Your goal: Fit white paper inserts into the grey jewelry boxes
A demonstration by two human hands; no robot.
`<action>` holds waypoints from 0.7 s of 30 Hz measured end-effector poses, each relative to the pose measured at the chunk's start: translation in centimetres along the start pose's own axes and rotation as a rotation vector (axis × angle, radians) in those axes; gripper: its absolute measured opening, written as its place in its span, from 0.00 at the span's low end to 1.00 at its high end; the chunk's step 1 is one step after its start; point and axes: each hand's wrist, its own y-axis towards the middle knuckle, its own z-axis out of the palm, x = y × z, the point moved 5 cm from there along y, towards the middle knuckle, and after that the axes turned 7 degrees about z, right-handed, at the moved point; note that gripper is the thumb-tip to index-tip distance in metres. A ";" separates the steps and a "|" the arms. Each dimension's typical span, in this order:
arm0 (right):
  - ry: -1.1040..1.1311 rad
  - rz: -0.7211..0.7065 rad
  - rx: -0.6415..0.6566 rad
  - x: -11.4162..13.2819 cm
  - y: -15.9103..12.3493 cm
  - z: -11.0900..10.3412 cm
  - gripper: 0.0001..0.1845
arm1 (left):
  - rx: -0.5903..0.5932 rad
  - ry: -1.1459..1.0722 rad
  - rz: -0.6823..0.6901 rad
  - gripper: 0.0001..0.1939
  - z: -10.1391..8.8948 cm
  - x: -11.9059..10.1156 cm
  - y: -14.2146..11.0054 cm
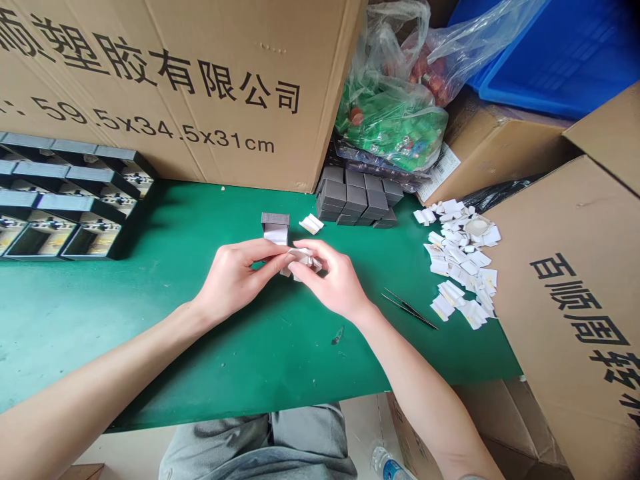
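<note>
The left hand (235, 280) and right hand (333, 280) met above the green counter (150, 360), each grip closed in a fingertip pinch on a folded white paper piece (303, 257). That piece was held just beside a small open dark grey box (275, 228) with white showing inside. Another folded white piece (311, 224) lay just right of the box, while fine tweezers (410, 309) and a loose heap of white paper scraps (460, 260) sat well to its right. The paper looked thin and springy, so a slackened pinch could have let it unfold or drop. Pressing too hard could have creased it, and a stray knuckle could have knocked the box over, as nothing appeared to brace it.
</note>
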 end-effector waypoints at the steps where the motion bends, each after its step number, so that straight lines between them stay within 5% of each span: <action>1: 0.006 0.004 0.004 0.0 0.0 0.1 0.17 | -0.010 0.015 0.006 0.16 -0.1 -0.1 0.0; 13: 0.309 0.096 0.194 0.0 0.6 -1.0 0.37 | -0.149 0.169 -0.080 0.16 -1.3 0.0 0.0; 21: 0.265 0.077 0.168 0.2 0.4 -1.1 0.26 | -0.108 0.066 -0.100 0.16 -0.9 -0.1 -0.1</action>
